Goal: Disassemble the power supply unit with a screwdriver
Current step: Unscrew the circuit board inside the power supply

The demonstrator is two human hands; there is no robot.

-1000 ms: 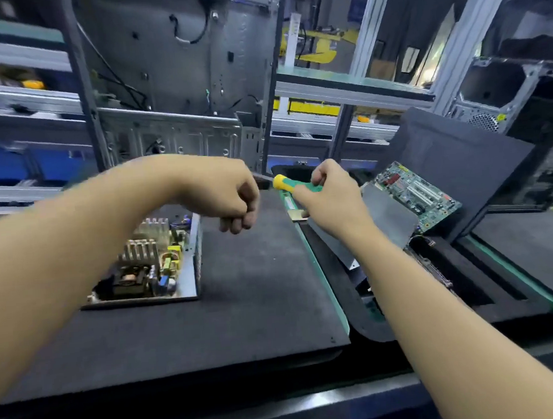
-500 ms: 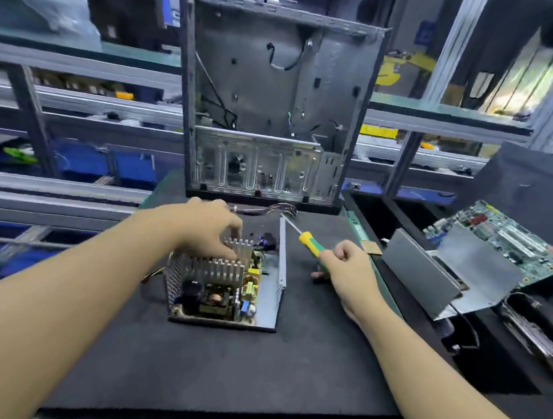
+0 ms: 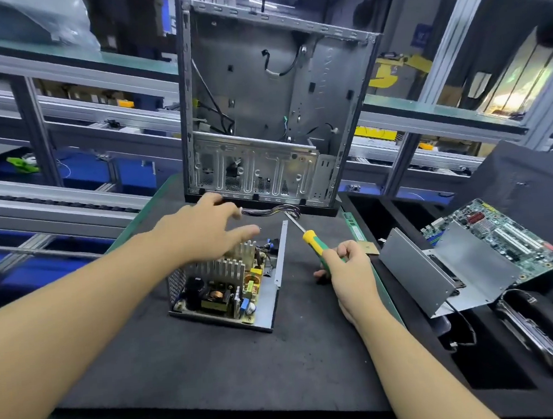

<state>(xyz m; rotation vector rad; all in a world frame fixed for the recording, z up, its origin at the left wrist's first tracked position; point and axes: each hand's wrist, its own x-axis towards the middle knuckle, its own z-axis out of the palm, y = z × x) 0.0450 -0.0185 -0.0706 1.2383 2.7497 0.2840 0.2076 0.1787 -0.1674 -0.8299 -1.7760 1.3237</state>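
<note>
The opened power supply unit (image 3: 228,291) lies on the black foam mat (image 3: 214,370), its circuit board, heat sinks and coil exposed, cover off. My left hand (image 3: 201,232) hovers over its far end with fingers spread toward the cable bundle (image 3: 268,211), holding nothing. My right hand (image 3: 348,269) grips the green and yellow handle of a screwdriver (image 3: 311,241). The blade points up and left toward the unit's far right corner.
An empty grey computer case (image 3: 271,111) stands upright behind the mat. To the right lie a bent metal cover (image 3: 443,269) and a green motherboard (image 3: 506,235) against black foam. Metal racks run behind. A RAM stick (image 3: 355,228) lies by the mat's right edge.
My left hand lifted off the unit's heat sinks and opened, reaching toward the cables. My right hand with the screwdriver stayed beside the unit. The camera view tilted left and down over the last second.
</note>
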